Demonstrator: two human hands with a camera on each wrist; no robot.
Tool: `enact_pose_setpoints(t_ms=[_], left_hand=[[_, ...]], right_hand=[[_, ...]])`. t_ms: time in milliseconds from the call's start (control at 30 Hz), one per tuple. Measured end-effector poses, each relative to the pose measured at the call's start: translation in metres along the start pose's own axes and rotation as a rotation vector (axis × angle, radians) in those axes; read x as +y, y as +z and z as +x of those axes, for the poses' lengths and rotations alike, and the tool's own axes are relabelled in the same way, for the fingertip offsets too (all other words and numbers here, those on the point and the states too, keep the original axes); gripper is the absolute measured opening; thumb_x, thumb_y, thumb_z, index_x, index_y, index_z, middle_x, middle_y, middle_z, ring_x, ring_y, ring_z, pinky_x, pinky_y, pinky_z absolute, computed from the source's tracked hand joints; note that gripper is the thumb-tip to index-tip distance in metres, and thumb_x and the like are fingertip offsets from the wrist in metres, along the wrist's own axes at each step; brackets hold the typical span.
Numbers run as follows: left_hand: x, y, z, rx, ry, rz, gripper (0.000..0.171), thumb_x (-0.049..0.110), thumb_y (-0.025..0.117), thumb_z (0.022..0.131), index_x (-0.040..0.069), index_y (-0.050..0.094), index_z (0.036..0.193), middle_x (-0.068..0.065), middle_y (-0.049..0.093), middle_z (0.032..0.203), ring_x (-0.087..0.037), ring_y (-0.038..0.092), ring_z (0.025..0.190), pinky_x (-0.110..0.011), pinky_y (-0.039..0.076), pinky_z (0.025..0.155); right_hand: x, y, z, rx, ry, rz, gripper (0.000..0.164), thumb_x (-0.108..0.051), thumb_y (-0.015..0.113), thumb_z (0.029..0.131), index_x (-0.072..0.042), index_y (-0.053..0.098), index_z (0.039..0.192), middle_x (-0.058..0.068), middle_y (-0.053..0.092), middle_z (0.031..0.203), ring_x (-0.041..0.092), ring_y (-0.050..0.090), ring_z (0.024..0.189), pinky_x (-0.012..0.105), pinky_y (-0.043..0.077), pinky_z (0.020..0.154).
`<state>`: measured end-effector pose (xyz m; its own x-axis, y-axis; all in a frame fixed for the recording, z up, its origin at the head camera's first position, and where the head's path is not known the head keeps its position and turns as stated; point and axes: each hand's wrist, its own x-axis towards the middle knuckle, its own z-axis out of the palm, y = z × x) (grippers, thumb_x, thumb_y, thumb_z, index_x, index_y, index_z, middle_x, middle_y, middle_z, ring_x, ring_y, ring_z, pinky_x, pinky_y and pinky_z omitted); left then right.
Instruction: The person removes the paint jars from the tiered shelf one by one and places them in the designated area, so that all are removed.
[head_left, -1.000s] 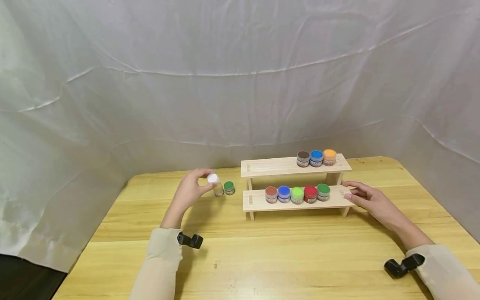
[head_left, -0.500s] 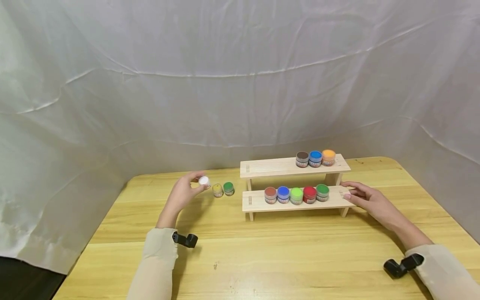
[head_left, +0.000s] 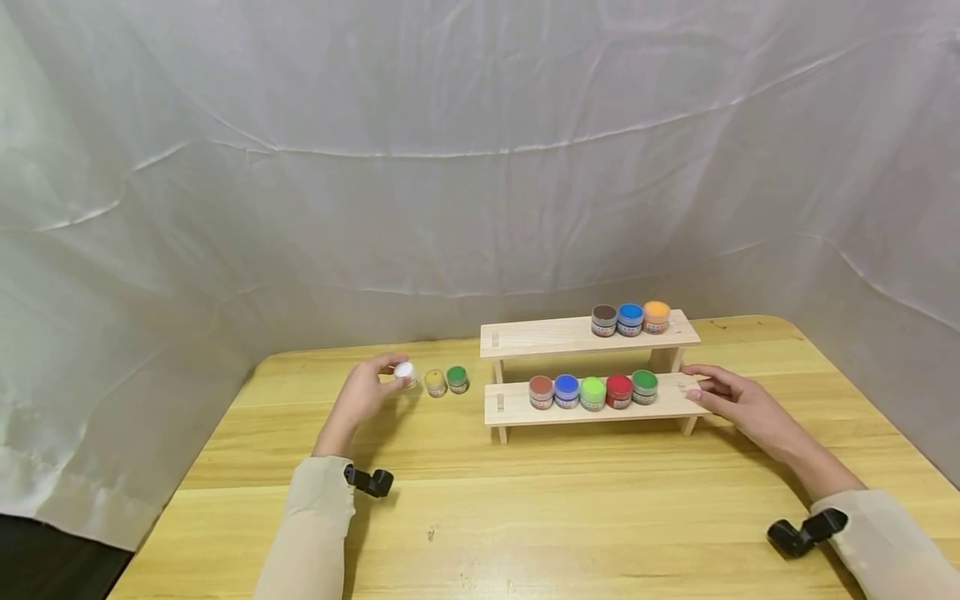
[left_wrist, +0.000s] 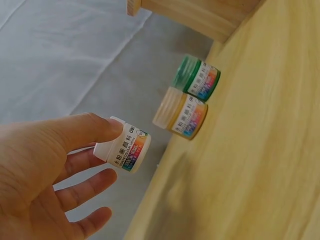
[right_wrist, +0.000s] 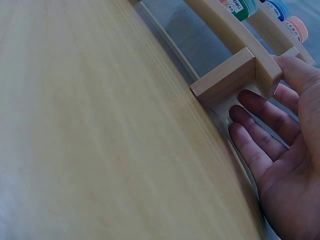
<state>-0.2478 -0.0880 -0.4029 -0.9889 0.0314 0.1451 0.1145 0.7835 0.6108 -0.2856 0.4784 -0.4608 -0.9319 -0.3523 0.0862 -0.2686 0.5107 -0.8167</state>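
In the head view my left hand (head_left: pixel 364 392) pinches a white paint jar (head_left: pixel 406 374) by its lid, between thumb and fingers. The left wrist view shows the labelled white paint jar (left_wrist: pixel 129 150) close up; whether its base touches the table I cannot tell. Just right of it stand a yellow paint jar (head_left: pixel 435 383) and a green paint jar (head_left: pixel 457 380). My right hand (head_left: pixel 750 410) holds the right end of the lower shelf of a wooden two-step rack (head_left: pixel 517 403), thumb on top. Its other fingers (right_wrist: pixel 255 150) extend loosely under the shelf end in the right wrist view.
On the lower shelf stand several paint jars, among them a red one (head_left: pixel 619 392). The upper shelf (head_left: pixel 536 335) bears brown, blue and orange jars (head_left: pixel 656 317) at its right. A grey cloth (head_left: pixel 480 208) hangs behind the wooden table (head_left: pixel 570 517).
My left hand has moved the white jar left, from in front of the yellow jar, then lowered it beside that jar. The right hand stays at the rack's end.
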Motion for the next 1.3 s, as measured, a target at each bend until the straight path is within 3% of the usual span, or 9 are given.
enact_pose_setpoints(t_ms=[600, 800, 1300], left_hand=[[-0.011, 0.010, 0.001, -0.064, -0.005, -0.012, 0.043, 0.016, 0.071, 0.091, 0.002, 0.060, 0.130, -0.017, 0.064, 0.123, -0.037, 0.060, 0.111, -0.049, 0.051, 0.091], [-0.013, 0.015, 0.001, -0.091, -0.007, -0.014, 0.043, 0.015, 0.070, 0.092, 0.003, 0.059, 0.132, -0.016, 0.063, 0.125, -0.037, 0.060, 0.113, -0.050, 0.047, 0.096], [-0.014, 0.019, 0.002, -0.085, -0.001, -0.012, 0.045, 0.015, 0.070, 0.092, 0.002, 0.058, 0.132, -0.017, 0.062, 0.127, -0.038, 0.060, 0.113, -0.051, 0.044, 0.100]], right_hand=[[-0.001, 0.000, -0.001, 0.006, -0.002, -0.013, 0.051, -0.030, 0.057, 0.100, -0.008, 0.045, 0.145, 0.014, 0.061, 0.116, 0.002, 0.057, 0.095, 0.015, 0.044, 0.077], [-0.001, 0.000, -0.002, 0.002, 0.012, -0.023, 0.053, -0.032, 0.057, 0.100, -0.008, 0.044, 0.146, 0.015, 0.060, 0.119, 0.001, 0.056, 0.096, 0.016, 0.044, 0.077], [-0.002, -0.001, -0.001, -0.002, 0.011, -0.025, 0.052, -0.033, 0.057, 0.100, -0.009, 0.045, 0.145, 0.015, 0.062, 0.118, 0.001, 0.057, 0.097, 0.016, 0.044, 0.078]])
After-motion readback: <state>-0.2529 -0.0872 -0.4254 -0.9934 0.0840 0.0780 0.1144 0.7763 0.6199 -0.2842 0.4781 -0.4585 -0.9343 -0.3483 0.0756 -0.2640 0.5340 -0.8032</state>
